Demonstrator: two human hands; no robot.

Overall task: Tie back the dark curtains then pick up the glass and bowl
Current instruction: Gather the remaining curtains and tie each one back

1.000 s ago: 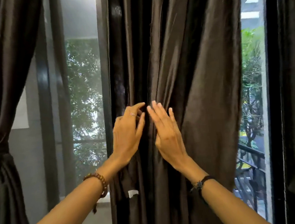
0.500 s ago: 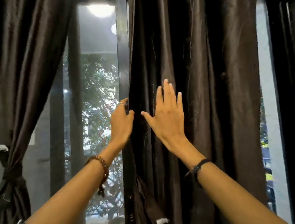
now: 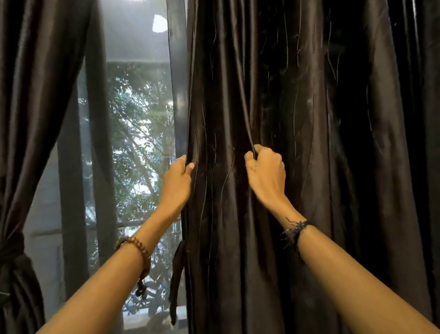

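Note:
A dark brown curtain (image 3: pixel 273 88) hangs loose in front of me, covering the right half of the window. My left hand (image 3: pixel 177 182) grips its left edge at chest height. My right hand (image 3: pixel 265 172) clutches a fold of the same curtain a little to the right. A dark tie strip (image 3: pixel 175 278) dangles from the curtain's left edge below my left hand. At the far left a second dark curtain (image 3: pixel 19 103) is gathered and knotted with a tie (image 3: pixel 5 249). Neither the glass nor the bowl is in view.
Between the two curtains the window glass (image 3: pixel 138 147) shows trees outside, with a dark vertical frame post (image 3: pixel 178 64) beside the loose curtain. A sill (image 3: pixel 147 321) runs along the bottom. Another dark curtain panel (image 3: pixel 438 149) hangs at the far right.
My right hand, flat on the curtain half a second ago, has curled around a fold. My left hand has moved to the curtain's left edge. The view has drawn closer.

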